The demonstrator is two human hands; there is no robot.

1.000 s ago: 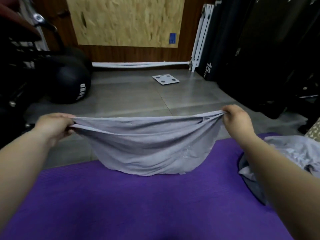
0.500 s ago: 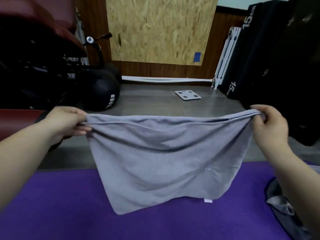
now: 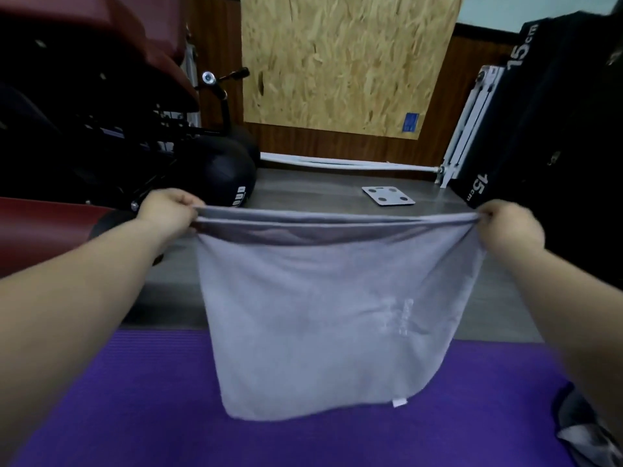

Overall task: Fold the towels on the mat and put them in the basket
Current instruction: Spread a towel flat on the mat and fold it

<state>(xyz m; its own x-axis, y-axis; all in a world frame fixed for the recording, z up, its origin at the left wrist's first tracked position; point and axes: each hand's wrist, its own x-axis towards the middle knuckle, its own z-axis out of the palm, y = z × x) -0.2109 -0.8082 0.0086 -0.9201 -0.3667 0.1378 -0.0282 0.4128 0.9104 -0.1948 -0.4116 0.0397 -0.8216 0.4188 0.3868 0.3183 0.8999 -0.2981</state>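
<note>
Grey towel (image 3: pixel 323 318), doubled, hanging stretched above the far edge of the purple mat (image 3: pixel 135 399), left hand (image 3: pixel 167 212) fingers clamped on its upper left corner, right hand (image 3: pixel 509 227) fingers clamped on its upper right corner, crumpled second towel (image 3: pixel 583 429) at the mat's right edge, white scale (image 3: pixel 387 196) on the floor (image 3: pixel 303 187) beyond.

1. This looks like a gym or training room: a purple exercise mat (image 3: pixel 135 416) lies on the grey floor.
2. A black medicine ball (image 3: pixel 219 173) sits beside a red padded bench (image 3: pixel 40 227).
3. Tall black pads (image 3: pixel 539 112) marked "15cm" stand on the right, and a white scale (image 3: pixel 387 196) lies on the floor.
</note>
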